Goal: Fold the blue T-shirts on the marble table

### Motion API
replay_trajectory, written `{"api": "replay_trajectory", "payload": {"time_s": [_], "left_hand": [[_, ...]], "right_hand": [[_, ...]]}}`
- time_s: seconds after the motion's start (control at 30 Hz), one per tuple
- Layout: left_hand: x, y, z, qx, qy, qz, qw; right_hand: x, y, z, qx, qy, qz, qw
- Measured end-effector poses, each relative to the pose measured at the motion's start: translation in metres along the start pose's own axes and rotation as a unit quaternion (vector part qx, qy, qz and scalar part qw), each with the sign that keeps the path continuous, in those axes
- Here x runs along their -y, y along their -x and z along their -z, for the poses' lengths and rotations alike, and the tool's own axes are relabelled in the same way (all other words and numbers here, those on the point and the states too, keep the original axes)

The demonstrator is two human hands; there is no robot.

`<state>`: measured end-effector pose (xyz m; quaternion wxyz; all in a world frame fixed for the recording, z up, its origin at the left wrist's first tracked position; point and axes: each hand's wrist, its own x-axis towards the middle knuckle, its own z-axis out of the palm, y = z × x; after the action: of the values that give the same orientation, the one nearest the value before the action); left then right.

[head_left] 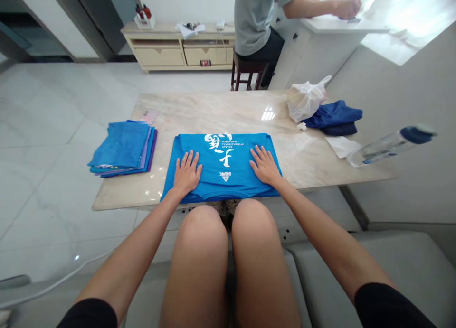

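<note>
A blue T-shirt (238,176) with white lettering lies folded into a wide shape on the marble-patterned table (213,112), close to its front edge. My left hand (186,172) rests flat on the shirt's left part, fingers spread. On the right part lies my right hand (264,165), also flat with its fingers apart. Neither hand grips the cloth. The print between them appears upside down from where I sit. To the left is a stack of folded clothes (119,145) in blue and purple, apart from my left hand.
At the table's right stand a white plastic bag (305,100), dark blue cloth (335,117), a white paper (342,146) and a clear water bottle (386,147). Beyond the table, another person (254,22) sits on a stool (247,69) at a white counter. A low cabinet (160,56) lines the wall.
</note>
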<state>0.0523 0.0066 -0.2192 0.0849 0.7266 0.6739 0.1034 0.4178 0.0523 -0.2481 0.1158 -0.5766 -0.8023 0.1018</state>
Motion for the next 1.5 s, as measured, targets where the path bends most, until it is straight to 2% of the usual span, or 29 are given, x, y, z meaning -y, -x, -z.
{"api": "replay_trajectory", "payload": {"time_s": [0.27,0.37,0.47,0.53,0.6,0.67,0.73,0.83,0.93,1.03,1.13,1.27,1.5], "left_hand": [[0.014,-0.058,-0.004,-0.004,-0.006,0.003,1.000],[0.010,-0.064,-0.003,-0.007,-0.003,0.004,1.000],[-0.004,-0.054,0.010,-0.021,0.008,0.022,1.000],[-0.016,-0.032,0.029,-0.043,0.049,0.028,0.997],[-0.027,0.005,0.053,-0.045,0.146,0.015,0.988],[-0.037,0.055,0.079,-0.008,0.276,0.003,0.961],[-0.048,0.110,0.101,0.008,0.355,0.020,0.935],[-0.071,0.191,0.117,-0.054,0.356,0.057,0.931],[-0.095,0.257,0.111,-0.121,0.314,0.066,0.939],[-0.110,0.300,0.091,-0.165,0.241,0.056,0.955],[-0.112,0.316,0.073,-0.197,0.169,0.044,0.965],[-0.100,0.309,0.071,-0.217,0.121,0.020,0.968],[-0.076,0.293,0.087,-0.172,0.137,-0.016,0.975]], "right_hand": [[-0.029,-0.068,0.003,0.011,0.005,0.020,1.000],[-0.027,-0.080,0.007,0.014,0.001,0.026,1.000],[-0.008,-0.076,0.019,-0.016,-0.016,-0.017,1.000],[0.014,-0.055,0.034,-0.064,-0.067,-0.071,0.993],[0.042,-0.013,0.051,-0.103,-0.166,-0.112,0.974],[0.073,0.049,0.065,-0.111,-0.288,-0.100,0.946],[0.105,0.121,0.073,-0.114,-0.362,-0.093,0.921],[0.148,0.218,0.069,-0.159,-0.357,-0.131,0.911],[0.174,0.271,0.056,-0.206,-0.292,-0.140,0.923],[0.179,0.279,0.046,-0.229,-0.251,-0.118,0.933],[0.175,0.270,0.043,-0.233,-0.242,-0.101,0.936],[0.173,0.268,0.044,-0.224,-0.245,-0.102,0.938],[0.174,0.275,0.051,-0.189,-0.251,-0.125,0.941]]}}
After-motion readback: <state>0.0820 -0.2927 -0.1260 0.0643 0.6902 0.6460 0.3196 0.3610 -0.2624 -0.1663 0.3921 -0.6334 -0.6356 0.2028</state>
